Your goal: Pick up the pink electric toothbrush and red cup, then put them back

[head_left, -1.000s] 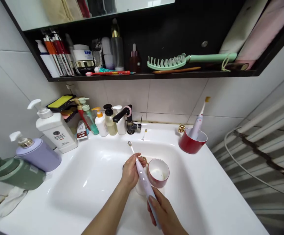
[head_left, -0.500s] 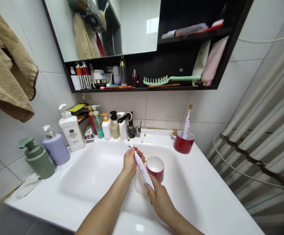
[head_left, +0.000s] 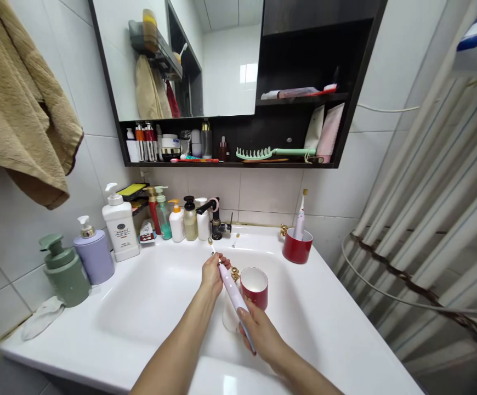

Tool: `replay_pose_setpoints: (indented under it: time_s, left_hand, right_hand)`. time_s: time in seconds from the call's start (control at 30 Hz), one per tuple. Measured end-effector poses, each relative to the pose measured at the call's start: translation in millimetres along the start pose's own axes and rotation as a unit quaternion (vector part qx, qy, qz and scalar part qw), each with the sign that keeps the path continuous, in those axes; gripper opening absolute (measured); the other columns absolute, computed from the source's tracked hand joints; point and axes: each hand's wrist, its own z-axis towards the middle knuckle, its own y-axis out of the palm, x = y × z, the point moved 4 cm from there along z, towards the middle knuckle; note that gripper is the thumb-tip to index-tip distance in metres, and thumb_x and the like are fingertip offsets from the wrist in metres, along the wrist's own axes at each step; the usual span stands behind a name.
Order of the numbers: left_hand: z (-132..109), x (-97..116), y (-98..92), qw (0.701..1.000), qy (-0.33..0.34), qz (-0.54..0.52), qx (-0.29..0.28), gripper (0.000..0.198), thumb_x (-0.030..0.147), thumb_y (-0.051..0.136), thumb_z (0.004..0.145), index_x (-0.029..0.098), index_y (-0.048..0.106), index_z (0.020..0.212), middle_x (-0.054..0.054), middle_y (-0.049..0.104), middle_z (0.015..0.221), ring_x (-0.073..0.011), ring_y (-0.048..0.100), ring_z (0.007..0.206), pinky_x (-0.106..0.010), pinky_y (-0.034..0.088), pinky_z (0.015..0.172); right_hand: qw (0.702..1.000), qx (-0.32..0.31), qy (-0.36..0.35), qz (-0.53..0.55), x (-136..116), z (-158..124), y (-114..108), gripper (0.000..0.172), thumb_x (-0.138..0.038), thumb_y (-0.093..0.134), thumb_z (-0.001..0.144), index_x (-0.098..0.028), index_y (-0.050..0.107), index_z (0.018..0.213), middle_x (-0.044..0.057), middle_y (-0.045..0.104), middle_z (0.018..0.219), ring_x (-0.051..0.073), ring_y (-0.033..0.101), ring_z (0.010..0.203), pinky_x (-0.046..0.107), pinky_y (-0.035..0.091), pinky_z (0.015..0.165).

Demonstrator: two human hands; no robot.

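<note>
Two-handed hold on a pale lilac electric toothbrush (head_left: pixel 231 288) over the washbasin (head_left: pixel 152 310)

The left hand (head_left: pixel 211 274) grips the toothbrush near its neck, the bristled end directed toward the washbasin's back edge; the right hand (head_left: pixel 262 330) is wrapped around the lower handle, toward the front edge. A red cup (head_left: pixel 257 298) with a pale interior stands in the washbasin, just right of the handle; a gold-coloured ornament (head_left: pixel 234 274) lies between cup and left hand. The back edge bears a black tap (head_left: pixel 217 222) and, right of it, what appears to be a small brush head (head_left: pixel 236 240). Near the back right corner, a red holder (head_left: pixel 296 253) contains a second toothbrush (head_left: pixel 300 226), bristles up; a lilac bottle (head_left: pixel 95 256) and a green bottle (head_left: pixel 68 281) stand along the left edge
</note>
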Motion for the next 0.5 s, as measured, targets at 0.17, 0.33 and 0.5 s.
replay_pose_setpoints:
  time_s: [0.17,0.33,0.5]
  left_hand:
    - [4.4,-1.0,-1.8,1.000,-0.006,-0.008,0.017,0.012,0.012,0.041,0.070,0.012,0.045,0.059,0.002,0.047,0.044,-0.0064,0.049,0.041,-0.019,0.041,0.048]
    - [7.7,0.8,-5.0,0.999,-0.010,-0.040,0.022,0.013,0.012,0.040,0.071,0.012,0.046,0.059,0.002,0.046,0.045,-0.0053,0.048,0.041,-0.018,0.042,0.047]
    - [7.2,2.0,-6.3,0.998,-0.009,-0.037,0.047,0.015,0.010,0.040,0.071,0.011,0.046,0.057,0.002,0.045,0.045,-0.0036,0.046,0.039,-0.016,0.041,0.045]
  right_hand:
    - [0.998,-0.025,0.029,0.042,2.0,1.2,0.2,0.033,-0.049,0.031,0.069,-0.018,0.036,0.080,-0.006,0.037,0.052,0.003,0.031,0.032,0.017,0.025,0.031]
    - [1.000,-0.004,0.010,-0.005,-0.4,3.1,0.6,0.027,-0.042,0.033,0.071,-0.018,0.036,0.081,-0.007,0.036,0.051,0.002,0.031,0.032,0.016,0.025,0.031]
    - [0.999,-0.031,0.037,-0.004,3.8,5.3,4.2,0.022,-0.036,0.025,0.075,-0.017,0.036,0.080,-0.006,0.037,0.052,0.003,0.032,0.032,0.016,0.026,0.030]
